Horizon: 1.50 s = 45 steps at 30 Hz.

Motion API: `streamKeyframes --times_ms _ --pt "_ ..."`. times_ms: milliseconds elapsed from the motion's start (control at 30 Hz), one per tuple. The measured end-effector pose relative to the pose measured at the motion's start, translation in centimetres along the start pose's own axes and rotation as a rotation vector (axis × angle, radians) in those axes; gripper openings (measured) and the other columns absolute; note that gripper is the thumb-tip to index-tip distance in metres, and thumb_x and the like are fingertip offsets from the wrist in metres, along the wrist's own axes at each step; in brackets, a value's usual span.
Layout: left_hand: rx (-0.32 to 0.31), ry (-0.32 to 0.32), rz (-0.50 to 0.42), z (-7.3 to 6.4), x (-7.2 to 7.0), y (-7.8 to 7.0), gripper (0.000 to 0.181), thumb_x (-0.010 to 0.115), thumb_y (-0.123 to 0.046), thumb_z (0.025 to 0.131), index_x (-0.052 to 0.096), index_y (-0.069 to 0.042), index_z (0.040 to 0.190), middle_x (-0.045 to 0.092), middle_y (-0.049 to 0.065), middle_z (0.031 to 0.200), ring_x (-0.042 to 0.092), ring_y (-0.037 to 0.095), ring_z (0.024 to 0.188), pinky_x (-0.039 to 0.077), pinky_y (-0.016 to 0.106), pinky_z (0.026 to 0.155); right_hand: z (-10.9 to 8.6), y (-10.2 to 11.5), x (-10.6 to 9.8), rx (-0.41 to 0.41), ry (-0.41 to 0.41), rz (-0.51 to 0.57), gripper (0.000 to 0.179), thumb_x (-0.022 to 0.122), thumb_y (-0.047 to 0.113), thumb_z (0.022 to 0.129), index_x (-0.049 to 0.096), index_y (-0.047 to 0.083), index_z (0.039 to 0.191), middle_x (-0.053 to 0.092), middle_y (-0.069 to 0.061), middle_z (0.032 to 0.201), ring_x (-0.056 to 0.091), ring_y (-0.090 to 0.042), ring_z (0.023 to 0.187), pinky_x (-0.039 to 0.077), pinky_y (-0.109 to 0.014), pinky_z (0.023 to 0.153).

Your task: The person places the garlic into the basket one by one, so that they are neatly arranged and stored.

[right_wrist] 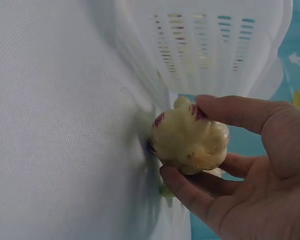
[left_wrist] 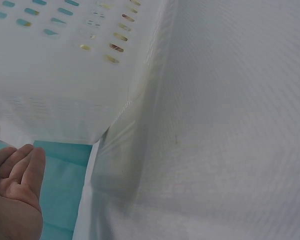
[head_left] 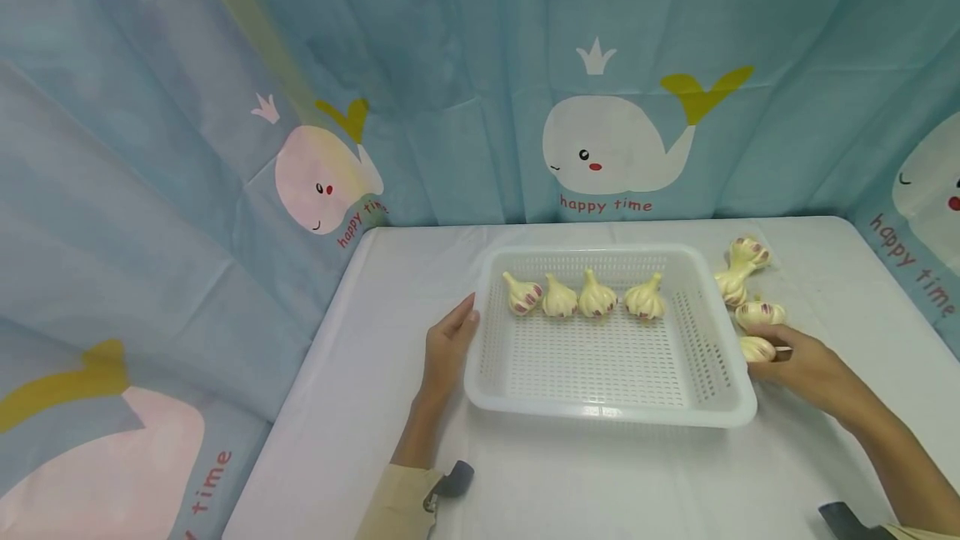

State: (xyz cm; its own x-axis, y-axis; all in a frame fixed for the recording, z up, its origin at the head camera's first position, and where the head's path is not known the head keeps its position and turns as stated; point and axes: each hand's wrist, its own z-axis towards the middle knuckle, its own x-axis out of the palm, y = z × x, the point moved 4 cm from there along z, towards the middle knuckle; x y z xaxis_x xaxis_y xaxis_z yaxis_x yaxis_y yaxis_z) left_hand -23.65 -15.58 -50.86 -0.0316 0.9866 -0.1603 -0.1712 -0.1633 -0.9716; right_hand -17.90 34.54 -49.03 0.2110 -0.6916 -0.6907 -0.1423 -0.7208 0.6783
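Observation:
A white perforated plastic basket (head_left: pixel 600 412) stands on the table with several garlic bulbs (head_left: pixel 597 300) in a row along its far side. At its left side is my left hand (head_left: pixel 445 350), fingertips up against the rim; in the left wrist view its fingers (left_wrist: pixel 34 172) look extended, close to the basket wall (left_wrist: pixel 55 117). To the right of the basket, my right hand (head_left: pixel 802 365) pinches a garlic bulb (right_wrist: pixel 190 137) between thumb and fingers, just above or on the tabletop. The bulb is cream with purple streaks.
More garlic bulbs (head_left: pixel 760 313) lie beyond my right hand, beside the basket's right wall. A white cloth covers the table (head_left: pixel 360 407). Behind and on the left hangs a blue curtain (head_left: pixel 465 107) printed with whales.

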Motion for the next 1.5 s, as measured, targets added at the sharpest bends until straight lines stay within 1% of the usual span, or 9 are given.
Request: streamKeyframes --times_ms 167,333,433,533,733,1000,1100,1200,1500 --pt "0.012 0.009 -0.007 0.0 0.0 0.0 0.052 0.06 -0.039 0.109 0.058 -0.009 0.152 0.057 0.002 0.156 0.052 0.021 0.147 0.05 0.033 0.115 -0.1 -0.5 -0.4 0.033 -0.001 -0.012 0.088 0.076 0.038 0.098 0.033 -0.014 0.154 0.043 -0.046 0.147 0.056 -0.062 0.124 0.06 -0.062 0.084" --pt "0.003 0.001 0.005 0.0 0.0 0.1 0.051 0.061 -0.043 0.108 0.06 -0.014 0.151 0.058 -0.004 0.154 0.053 0.016 0.146 0.05 0.03 0.114 -0.1 -0.8 -1.0 0.075 0.001 -0.021 0.096 0.077 0.043 0.096 0.029 -0.012 0.157 0.034 -0.049 0.152 0.047 -0.067 0.128 0.056 -0.071 0.087" --pt "0.006 0.0 0.015 0.0 0.0 0.1 0.051 0.061 -0.044 0.108 0.06 -0.015 0.15 0.059 -0.005 0.154 0.053 0.015 0.145 0.05 0.03 0.115 -0.2 -1.0 -1.3 0.107 0.0 -0.035 0.097 0.075 0.046 0.097 0.027 -0.011 0.159 0.027 -0.051 0.154 0.042 -0.069 0.129 0.053 -0.077 0.089" --pt "0.007 0.0 0.015 0.0 0.0 0.1 0.052 0.061 -0.044 0.108 0.06 -0.014 0.151 0.058 -0.003 0.155 0.052 0.017 0.146 0.05 0.033 0.116 -0.4 -0.9 -1.7 0.119 -0.016 -0.042 0.094 0.073 0.046 0.098 0.027 -0.011 0.158 0.026 -0.051 0.153 0.04 -0.068 0.127 0.052 -0.078 0.089" --pt "-0.002 -0.005 0.014 0.0 -0.1 0.1 0.052 0.061 -0.043 0.108 0.06 -0.013 0.151 0.058 -0.003 0.155 0.053 0.017 0.146 0.049 0.034 0.117 -0.9 -0.7 -2.3 0.078 -0.086 -0.002 0.089 0.073 0.038 0.099 0.026 -0.013 0.155 0.032 -0.048 0.149 0.042 -0.065 0.126 0.05 -0.073 0.086" --pt "-0.003 -0.005 0.014 0.0 -0.1 0.0 0.052 0.061 -0.044 0.108 0.06 -0.015 0.15 0.059 -0.004 0.153 0.053 0.014 0.145 0.049 0.032 0.117 -1.1 -0.2 -2.9 0.066 -0.186 0.019 0.086 0.073 0.034 0.1 0.029 -0.015 0.154 0.033 -0.049 0.15 0.043 -0.066 0.125 0.05 -0.078 0.088" --pt "-0.003 -0.004 0.015 0.0 -0.1 0.0 0.052 0.061 -0.045 0.108 0.06 -0.015 0.15 0.059 -0.005 0.154 0.053 0.014 0.146 0.048 0.032 0.117 -1.2 0.2 -3.2 0.057 -0.2 0.039 0.085 0.071 0.036 0.102 0.029 -0.014 0.156 0.029 -0.049 0.155 0.04 -0.068 0.13 0.047 -0.083 0.093" --pt "0.001 -0.005 0.018 0.0 -0.1 0.0 0.052 0.061 -0.045 0.108 0.06 -0.015 0.15 0.059 -0.005 0.154 0.052 0.014 0.146 0.048 0.032 0.118 -1.3 0.7 -3.4 0.042 -0.2 0.067 0.087 0.071 0.038 0.103 0.027 -0.013 0.158 0.022 -0.048 0.16 0.033 -0.072 0.137 0.041 -0.086 0.097" --pt "0.013 -0.004 0.018 -0.1 0.0 -0.1 0.051 0.06 -0.043 0.109 0.06 -0.013 0.15 0.059 -0.002 0.154 0.053 0.016 0.146 0.049 0.032 0.117 -1.6 2.1 -4.0 0.013 -0.217 0.113 0.087 0.071 0.039 0.103 0.027 -0.006 0.163 0.014 -0.04 0.168 0.023 -0.071 0.145 0.037 -0.087 0.101"
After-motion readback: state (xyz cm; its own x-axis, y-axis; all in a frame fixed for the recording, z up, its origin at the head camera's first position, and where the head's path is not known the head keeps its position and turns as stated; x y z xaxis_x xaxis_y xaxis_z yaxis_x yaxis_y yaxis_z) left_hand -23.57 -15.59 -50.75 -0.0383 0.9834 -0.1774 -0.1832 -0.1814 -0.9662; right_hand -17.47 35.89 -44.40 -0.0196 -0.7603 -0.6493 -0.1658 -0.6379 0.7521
